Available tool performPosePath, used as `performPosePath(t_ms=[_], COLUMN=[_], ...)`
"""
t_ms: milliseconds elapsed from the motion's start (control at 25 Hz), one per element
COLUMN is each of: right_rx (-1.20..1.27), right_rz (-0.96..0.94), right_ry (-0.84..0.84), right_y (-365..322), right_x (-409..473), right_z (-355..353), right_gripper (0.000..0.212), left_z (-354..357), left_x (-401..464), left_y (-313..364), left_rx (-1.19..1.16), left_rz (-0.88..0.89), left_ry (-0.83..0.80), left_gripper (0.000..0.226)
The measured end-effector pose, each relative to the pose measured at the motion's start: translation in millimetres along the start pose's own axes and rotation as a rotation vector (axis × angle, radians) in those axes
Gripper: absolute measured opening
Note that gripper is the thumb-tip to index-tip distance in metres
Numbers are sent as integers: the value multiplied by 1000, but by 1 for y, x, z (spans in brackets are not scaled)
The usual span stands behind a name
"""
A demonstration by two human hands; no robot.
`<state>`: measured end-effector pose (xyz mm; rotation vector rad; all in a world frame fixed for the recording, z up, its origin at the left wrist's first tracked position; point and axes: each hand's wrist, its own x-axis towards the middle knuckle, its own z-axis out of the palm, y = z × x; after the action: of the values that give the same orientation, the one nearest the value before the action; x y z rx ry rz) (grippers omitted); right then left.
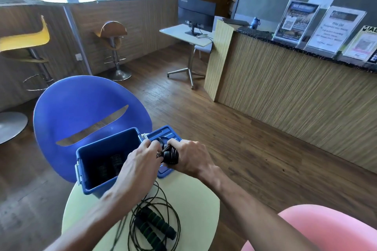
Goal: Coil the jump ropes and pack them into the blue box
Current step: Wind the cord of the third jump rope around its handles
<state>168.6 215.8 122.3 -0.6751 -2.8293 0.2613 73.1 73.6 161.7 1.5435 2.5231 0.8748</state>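
Note:
An open blue box (95,169) stands on a small round pale table (195,199), with dark jump-rope handles lying inside it. Its blue lid (163,133) lies beside it on the right. Just right of the box, my right hand (190,155) grips a bundle of black jump-rope handles (171,156) wound with cord. My left hand (140,159) pinches the thin cord at the bundle's left end. Nearer to me on the table lies another jump rope (155,226), loosely looped, with two black and green foam handles.
A blue shell chair (81,108) stands right behind the table and a pink chair (326,230) at the lower right. A wooden counter (295,98) with signs runs along the right. Bar stools, a tall table and a desk with a monitor stand farther back.

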Motion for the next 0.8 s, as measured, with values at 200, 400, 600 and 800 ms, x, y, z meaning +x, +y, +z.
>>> performPosePath(t_ms=[200, 400, 600, 800], right_rx=[-25, -27, -51, -72], right_rz=[53, 80, 58, 120], right_ry=[112, 73, 64, 7], right_y=[12, 17, 14, 16], right_x=[8, 11, 16, 16], right_z=[-5, -5, 0, 8], right_gripper=[47, 47, 44, 41], left_z=[16, 13, 20, 11], left_x=[-18, -8, -4, 11], left_y=[0, -24, -39, -29], left_rx=[-507, -798, -1031, -401], left_rz=[-271, -205, -341, -175], left_ry=[-473, -477, -475, -227], left_gripper=[37, 46, 28, 30])
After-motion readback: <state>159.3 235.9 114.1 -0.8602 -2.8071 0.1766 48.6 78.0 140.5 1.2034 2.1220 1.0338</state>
